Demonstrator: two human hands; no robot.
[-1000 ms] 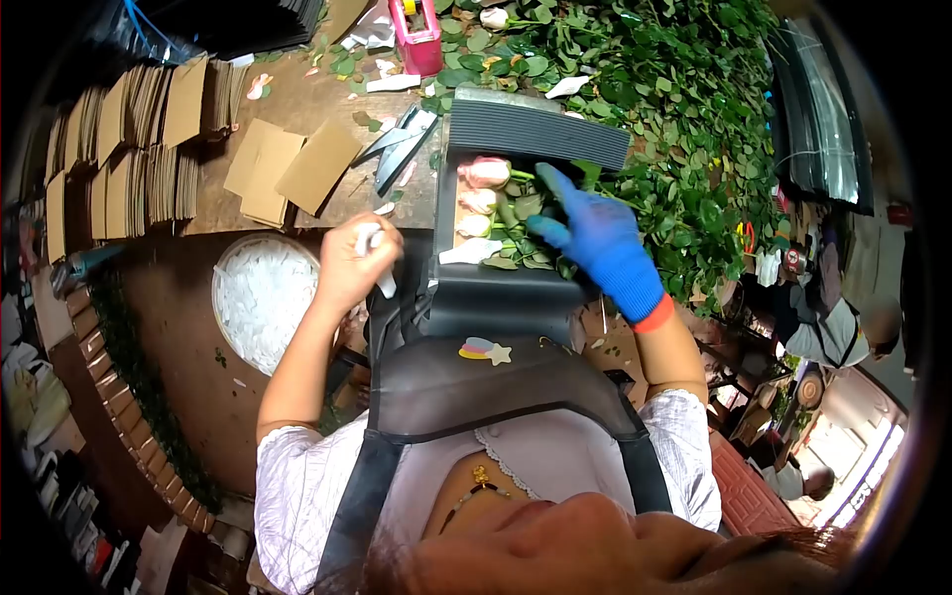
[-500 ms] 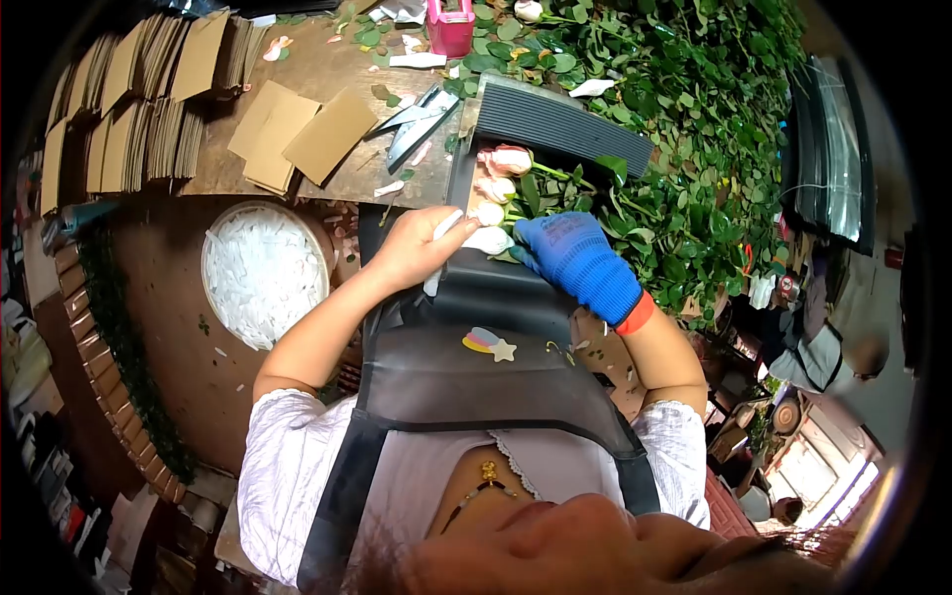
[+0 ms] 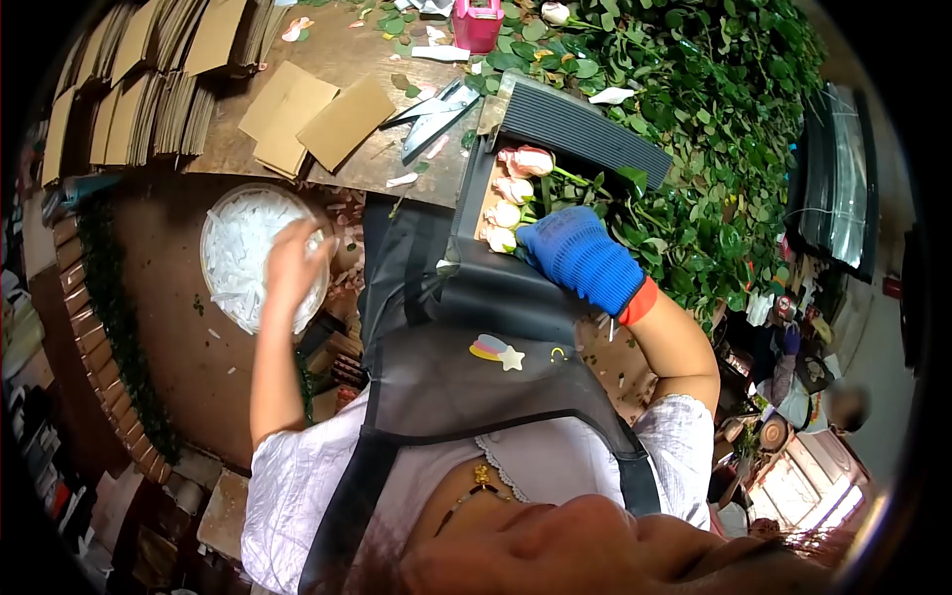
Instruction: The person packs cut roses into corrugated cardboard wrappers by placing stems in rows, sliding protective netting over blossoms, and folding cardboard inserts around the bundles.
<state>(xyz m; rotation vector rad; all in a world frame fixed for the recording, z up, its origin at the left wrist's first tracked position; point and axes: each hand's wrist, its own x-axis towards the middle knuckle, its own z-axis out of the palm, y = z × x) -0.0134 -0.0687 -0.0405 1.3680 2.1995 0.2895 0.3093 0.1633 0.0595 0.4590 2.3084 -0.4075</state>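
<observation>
Left hand point(image 3: 291, 261) moved to tub point(image 3: 212, 297); right hand point(image 3: 580, 250) curled, part-covering roses point(image 3: 514, 189); both grips unclear.

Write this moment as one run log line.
left hand: over basin of white pieces | right hand: blue glove, touching roses | roses: four heads in tray | scissors: on table

Dull and shiny surfaces around a worn wooden table point(image 3: 234, 134)
The blue glove point(image 3: 585, 256) looks knitted and matt; the roses point(image 3: 526, 162) by it have smooth petals, the leaves point(image 3: 684, 149) at far right a waxy gloss. The far scissors point(image 3: 434, 126) gleam like smooth metal, the pink dispenser point(image 3: 477, 30) like glossy plastic. At left, the cardboard pieces point(image 3: 347, 121) are matt, the white strips point(image 3: 236, 243) papery. The near black apron point(image 3: 466, 387) looks smooth, faintly shiny.
</observation>
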